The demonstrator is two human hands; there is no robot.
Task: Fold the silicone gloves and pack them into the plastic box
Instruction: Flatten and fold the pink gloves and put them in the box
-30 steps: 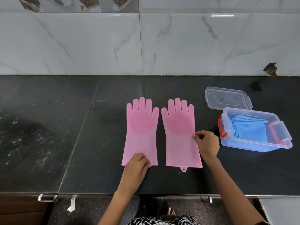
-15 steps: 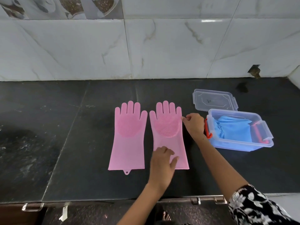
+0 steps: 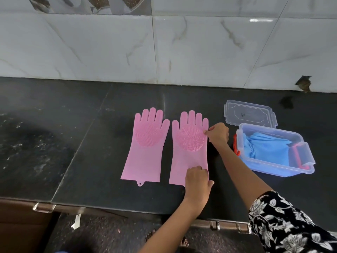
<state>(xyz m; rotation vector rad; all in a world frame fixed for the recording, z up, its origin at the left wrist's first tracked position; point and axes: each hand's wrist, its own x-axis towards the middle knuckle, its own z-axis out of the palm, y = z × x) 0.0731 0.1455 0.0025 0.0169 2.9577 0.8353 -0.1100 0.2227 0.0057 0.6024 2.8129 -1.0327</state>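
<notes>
Two pink silicone gloves lie flat, palm side up, side by side on the dark tabletop (image 3: pixel 82 152), fingers pointing at the tiled wall. The left glove (image 3: pixel 145 147) is untouched. On the right glove (image 3: pixel 189 150), the left hand (image 3: pixel 197 181) has its grip curled over the cuff end, and the right hand (image 3: pixel 218 133) pinches the outer edge up near the little finger. Off to the right sits the clear plastic box (image 3: pixel 302 161), open, with blue gloves (image 3: pixel 269 148) already inside. Its lid (image 3: pixel 249 114) lies just behind it.
</notes>
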